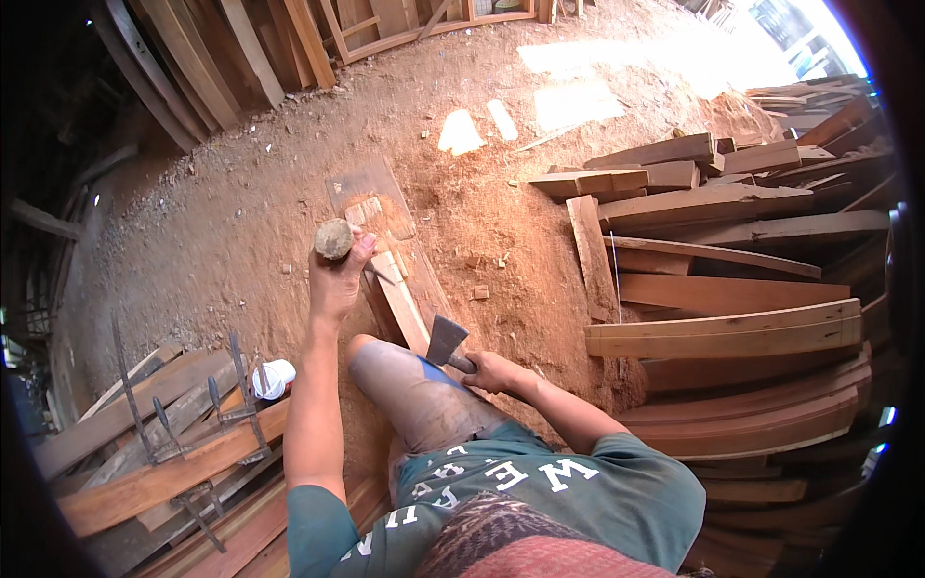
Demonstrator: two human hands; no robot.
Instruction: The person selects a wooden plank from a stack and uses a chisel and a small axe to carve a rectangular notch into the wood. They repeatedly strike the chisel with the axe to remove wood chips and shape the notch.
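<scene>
My left hand (334, 286) is closed round the thick, round-ended wooden handle of a chisel (333, 240), raised above the work. A thin dark blade shows past the fingers, close to a pale wooden beam (403, 301); whether it touches the wood I cannot tell. My right hand (494, 371) grips a hatchet (447, 340) by its short handle, near the head, beside my knee. Its broad dark head points up and away from me. The beam runs out from beside my bent leg and has cut-out notches along its top. It rests on a wider board (427, 273).
Curved planks (723, 332) are stacked to the right. At lower left, metal clamps (241, 400) stand on boards beside a white bucket (274, 379). Tall planks (193, 63) lean at the back left. Sawdust and wood chips (481, 292) cover the ground.
</scene>
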